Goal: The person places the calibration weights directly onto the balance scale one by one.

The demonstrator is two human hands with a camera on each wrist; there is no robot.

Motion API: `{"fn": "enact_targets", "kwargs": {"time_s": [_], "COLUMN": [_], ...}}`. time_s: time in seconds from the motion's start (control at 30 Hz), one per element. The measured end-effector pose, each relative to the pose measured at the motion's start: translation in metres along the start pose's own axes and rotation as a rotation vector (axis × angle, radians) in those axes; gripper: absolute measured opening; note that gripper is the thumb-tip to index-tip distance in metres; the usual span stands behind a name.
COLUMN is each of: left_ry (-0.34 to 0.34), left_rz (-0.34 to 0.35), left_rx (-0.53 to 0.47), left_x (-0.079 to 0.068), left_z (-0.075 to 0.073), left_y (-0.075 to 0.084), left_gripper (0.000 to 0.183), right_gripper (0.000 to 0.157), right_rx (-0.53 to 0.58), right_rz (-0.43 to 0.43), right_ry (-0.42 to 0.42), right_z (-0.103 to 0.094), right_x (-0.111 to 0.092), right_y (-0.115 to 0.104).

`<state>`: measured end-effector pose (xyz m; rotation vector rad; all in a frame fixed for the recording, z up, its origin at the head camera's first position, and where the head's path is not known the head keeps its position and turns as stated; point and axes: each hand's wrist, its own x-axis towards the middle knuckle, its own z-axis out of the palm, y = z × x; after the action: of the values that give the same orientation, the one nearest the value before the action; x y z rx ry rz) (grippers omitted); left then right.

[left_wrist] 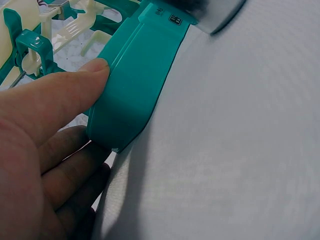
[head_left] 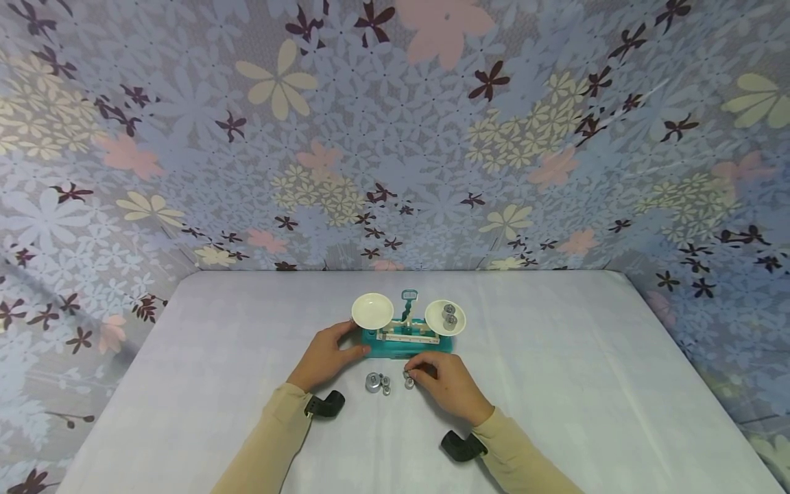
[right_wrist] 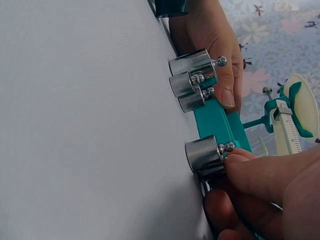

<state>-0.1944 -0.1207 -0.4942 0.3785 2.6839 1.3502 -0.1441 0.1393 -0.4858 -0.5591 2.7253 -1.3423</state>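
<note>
A teal balance scale with two white pans stands on the table. My left hand grips the left end of its base, thumb on the front face and the other fingers around the end. Just in front of the base, my right hand pinches a small metal weight by its knob. A second metal weight stands right beside those fingertips, partly covering the pinched one. Left of them, a large metal weight stands with several smaller weights. Two metal weights sit in the right pan.
The left pan holds nothing visible. A white cloth covers the table. Flower-patterned fabric rises behind the table and at both sides. Black wrist-worn devices are strapped to both forearms.
</note>
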Motion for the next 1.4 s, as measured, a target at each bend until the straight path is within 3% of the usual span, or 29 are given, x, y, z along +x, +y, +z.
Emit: {"fn": "enact_targets", "kwargs": {"time_s": [1.4], "left_ry": [0.011], "left_rz": [0.007], "left_rx": [0.009], "left_x": [0.002], "left_z": [0.002], "left_y": [-0.002], "left_gripper": [0.067], "right_gripper": [0.01], "right_rx": [0.018], "right_rz": [-0.018], "right_ry": [0.069], "right_z": [-0.011], "right_x": [-0.003], "right_y": [-0.015]}}
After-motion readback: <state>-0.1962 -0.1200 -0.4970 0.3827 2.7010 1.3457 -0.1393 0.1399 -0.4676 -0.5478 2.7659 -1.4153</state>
